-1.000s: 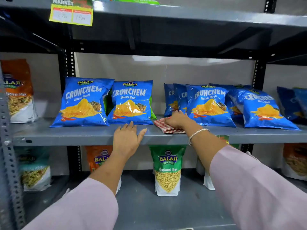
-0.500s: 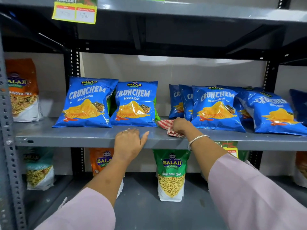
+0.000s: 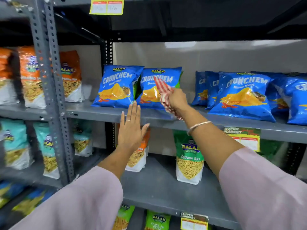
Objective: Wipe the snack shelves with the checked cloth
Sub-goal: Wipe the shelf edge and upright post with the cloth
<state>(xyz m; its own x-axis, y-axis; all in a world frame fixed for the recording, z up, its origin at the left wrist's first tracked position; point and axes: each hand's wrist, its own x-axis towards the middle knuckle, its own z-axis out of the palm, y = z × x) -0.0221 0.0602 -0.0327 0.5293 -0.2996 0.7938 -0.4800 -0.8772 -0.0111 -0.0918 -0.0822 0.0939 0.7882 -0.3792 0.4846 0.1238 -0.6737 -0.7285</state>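
The right hand [image 3: 177, 99] grips the bunched cloth [image 3: 163, 93] clear of the shelf [image 3: 103, 113] — in front of a blue bag [image 3: 159, 85]. The left hand [image 3: 131, 130] is open, empty. Wiping looks midway — lower shelves probably remain.

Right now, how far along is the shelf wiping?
Done: can't confirm; no wiped patch shows on the grey shelf. In hand: the right hand grips the checked cloth, lifted in front of a blue Crunchem bag; the left hand is open at the shelf edge. Left: the lower shelf and the left rack.
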